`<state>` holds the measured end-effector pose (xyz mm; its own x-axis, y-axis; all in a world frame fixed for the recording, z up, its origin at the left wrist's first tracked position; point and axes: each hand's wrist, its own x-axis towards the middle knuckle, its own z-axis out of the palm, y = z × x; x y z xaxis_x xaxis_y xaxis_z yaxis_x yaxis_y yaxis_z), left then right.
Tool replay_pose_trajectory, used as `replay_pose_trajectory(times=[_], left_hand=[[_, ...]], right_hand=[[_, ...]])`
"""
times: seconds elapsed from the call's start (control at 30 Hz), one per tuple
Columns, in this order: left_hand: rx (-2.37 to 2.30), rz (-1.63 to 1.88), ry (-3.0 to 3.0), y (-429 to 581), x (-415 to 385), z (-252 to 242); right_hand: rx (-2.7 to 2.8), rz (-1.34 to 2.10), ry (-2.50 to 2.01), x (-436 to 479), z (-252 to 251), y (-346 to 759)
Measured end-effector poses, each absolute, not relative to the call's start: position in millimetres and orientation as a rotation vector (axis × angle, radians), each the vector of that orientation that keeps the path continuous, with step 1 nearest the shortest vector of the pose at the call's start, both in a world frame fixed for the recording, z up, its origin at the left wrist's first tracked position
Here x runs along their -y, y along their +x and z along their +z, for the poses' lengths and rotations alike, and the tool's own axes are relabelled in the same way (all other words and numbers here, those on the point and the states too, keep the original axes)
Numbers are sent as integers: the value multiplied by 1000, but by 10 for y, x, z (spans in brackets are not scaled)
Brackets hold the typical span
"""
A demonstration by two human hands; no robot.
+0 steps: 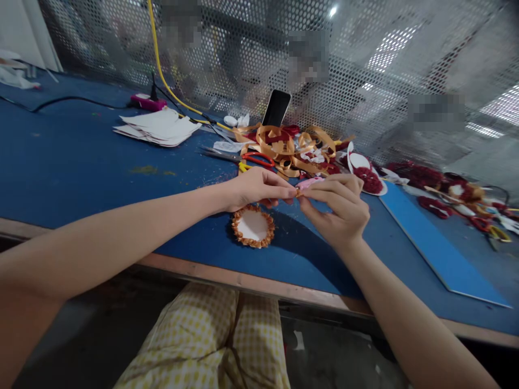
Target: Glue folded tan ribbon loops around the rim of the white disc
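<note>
Thumb-and-finger grip above the blue work surface point(81, 162). The left hand point(257, 190) and right hand point(344, 208) meet with fingertips closed, pinching a small orange piece point(299, 192) between them, back from the surface's front edge. A pink item point(311, 182) shows behind the right fingers; whether it is held cannot be told. The white disc with ruffled orange border point(253, 225) lies just below the left hand, near the front edge. Scissors point(233, 156) and a ribbon heap point(270, 147) occupy the surface toward its back edge.
</note>
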<state>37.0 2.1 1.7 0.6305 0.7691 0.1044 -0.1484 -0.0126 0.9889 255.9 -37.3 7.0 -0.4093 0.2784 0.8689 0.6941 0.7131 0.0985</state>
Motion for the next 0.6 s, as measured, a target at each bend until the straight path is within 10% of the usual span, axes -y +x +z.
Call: replay_pose_trajectory(times=[0.6], left_hand=[[-485,845,1549,354,-10,8]], right_hand=[[1980,-381,-834,388,50,2501]])
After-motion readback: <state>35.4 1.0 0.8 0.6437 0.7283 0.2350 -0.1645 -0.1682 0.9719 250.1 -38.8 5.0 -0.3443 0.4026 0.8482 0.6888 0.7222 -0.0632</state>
